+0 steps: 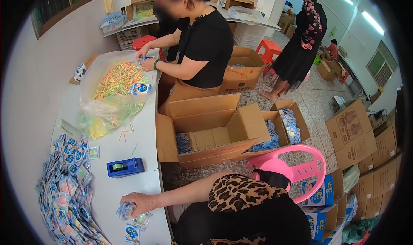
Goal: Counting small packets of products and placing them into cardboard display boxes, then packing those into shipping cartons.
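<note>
My right hand (140,204) reaches across the white table from a leopard-print sleeve. Its fingers are closed round a small bunch of blue-printed plastic packets (124,211). Close by its fingertips, a clear packet (143,219) and a blue and white packet (132,234) lie on the tabletop. A large heap of similar packets (64,193) spreads along the table's left side. Between heap and table edge stands a blue tape dispenser (133,166) with a green roll. No part of my left hand shows.
Farther up the table, a co-worker (206,43) handles packets beside a clear bag of thin coloured sticks (120,79). Open cardboard boxes (215,152) stand along the table, some holding packets. A pink plastic chair (297,172) is at the right, near stacked cartons (378,167).
</note>
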Action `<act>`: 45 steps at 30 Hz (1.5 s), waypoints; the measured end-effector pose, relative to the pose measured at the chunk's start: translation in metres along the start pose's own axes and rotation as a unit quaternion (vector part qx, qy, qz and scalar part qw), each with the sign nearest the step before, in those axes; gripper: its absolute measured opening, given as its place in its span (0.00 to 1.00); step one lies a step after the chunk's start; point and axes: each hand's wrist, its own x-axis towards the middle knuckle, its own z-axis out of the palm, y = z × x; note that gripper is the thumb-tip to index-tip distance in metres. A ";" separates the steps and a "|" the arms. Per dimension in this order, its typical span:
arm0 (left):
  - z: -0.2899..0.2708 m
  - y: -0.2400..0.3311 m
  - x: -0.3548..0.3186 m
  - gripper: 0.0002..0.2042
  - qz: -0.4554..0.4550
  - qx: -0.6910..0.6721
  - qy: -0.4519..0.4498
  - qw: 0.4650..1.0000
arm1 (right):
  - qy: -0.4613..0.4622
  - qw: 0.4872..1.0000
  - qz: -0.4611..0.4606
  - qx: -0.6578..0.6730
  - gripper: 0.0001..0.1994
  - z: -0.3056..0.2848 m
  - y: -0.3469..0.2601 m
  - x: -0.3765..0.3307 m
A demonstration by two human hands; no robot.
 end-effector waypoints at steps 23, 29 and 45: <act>0.007 -0.006 0.030 0.26 0.003 0.103 -0.030 0.994 | -0.294 0.907 0.188 0.235 0.24 0.106 0.030 -0.036; 0.004 -0.011 0.031 0.26 -0.005 0.123 -0.034 0.992 | -0.261 0.891 0.106 0.356 0.17 0.100 0.031 -0.040; 0.004 -0.012 0.027 0.27 -0.008 0.174 -0.027 0.984 | -0.173 0.952 0.145 0.205 0.64 0.115 0.087 -0.051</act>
